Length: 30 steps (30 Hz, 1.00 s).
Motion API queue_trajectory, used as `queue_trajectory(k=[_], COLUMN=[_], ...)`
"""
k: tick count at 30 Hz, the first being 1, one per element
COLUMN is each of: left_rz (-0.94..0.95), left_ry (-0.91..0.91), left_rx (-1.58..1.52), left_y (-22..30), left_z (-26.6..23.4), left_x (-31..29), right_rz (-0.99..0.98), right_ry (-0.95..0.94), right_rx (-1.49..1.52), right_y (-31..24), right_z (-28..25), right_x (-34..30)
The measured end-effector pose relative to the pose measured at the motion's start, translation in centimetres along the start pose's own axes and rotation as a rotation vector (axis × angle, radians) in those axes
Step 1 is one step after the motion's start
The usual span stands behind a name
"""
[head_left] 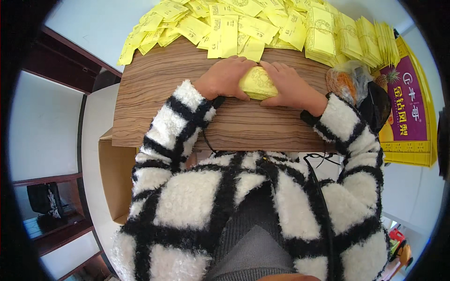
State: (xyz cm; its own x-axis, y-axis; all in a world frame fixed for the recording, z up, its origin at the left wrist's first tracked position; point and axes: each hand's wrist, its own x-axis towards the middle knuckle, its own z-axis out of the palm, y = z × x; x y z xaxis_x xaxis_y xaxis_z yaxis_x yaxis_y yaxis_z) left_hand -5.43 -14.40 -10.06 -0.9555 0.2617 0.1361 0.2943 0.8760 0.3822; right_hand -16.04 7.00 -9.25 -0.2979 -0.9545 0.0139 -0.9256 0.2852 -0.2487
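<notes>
A stack of yellow paper packets [258, 84] stands on the wood-grain table, squeezed between my two hands. My left hand [226, 77] wraps its left side, and my right hand [293, 87] presses on its right side. Both thumbs lie along the near edge of the stack. Just beyond my fingers spreads a heap of loose yellow packets [224, 35], lying flat and overlapping. To the right of that heap, bundled yellow packets [320, 33] are lined up in several thick stacks.
The wood-grain table [159, 100] has its near edge against my body. A clear plastic bag [358, 77] with something orange lies at its right, beside a dark item [378, 104]. Further right stands a yellow and purple crate [408, 152]. A cardboard box [115, 182] sits below left.
</notes>
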Motion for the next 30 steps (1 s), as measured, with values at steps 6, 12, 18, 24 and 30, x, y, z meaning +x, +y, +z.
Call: queue_trajectory(k=[6, 12, 18, 24, 30], left_rz=[0.024, 0.031, 0.019, 0.038, 0.054], left_ry=[-0.004, -0.020, -0.015, -0.012, 0.015], left_rx=[0.018, 0.017, 0.025, -0.002, 0.015], left_y=[-0.1, 0.0, 0.0, -0.6, -0.7], left_z=[0.1, 0.2, 0.0, 0.3, 0.3], left_x=[0.2, 0.6, 0.3, 0.3, 0.1], right_rz=[0.027, 0.054, 0.043, 0.071, 0.094], right_ry=[-0.015, -0.031, -0.012, -0.027, -0.044], right_rx=[0.013, 0.017, 0.002, 0.000, -0.041], right_y=[0.1, 0.3, 0.0, -0.2, 0.3], right_z=[0.3, 0.5, 0.3, -0.2, -0.3], right_x=[-0.5, -0.8, -0.8, -1.0, -2.0])
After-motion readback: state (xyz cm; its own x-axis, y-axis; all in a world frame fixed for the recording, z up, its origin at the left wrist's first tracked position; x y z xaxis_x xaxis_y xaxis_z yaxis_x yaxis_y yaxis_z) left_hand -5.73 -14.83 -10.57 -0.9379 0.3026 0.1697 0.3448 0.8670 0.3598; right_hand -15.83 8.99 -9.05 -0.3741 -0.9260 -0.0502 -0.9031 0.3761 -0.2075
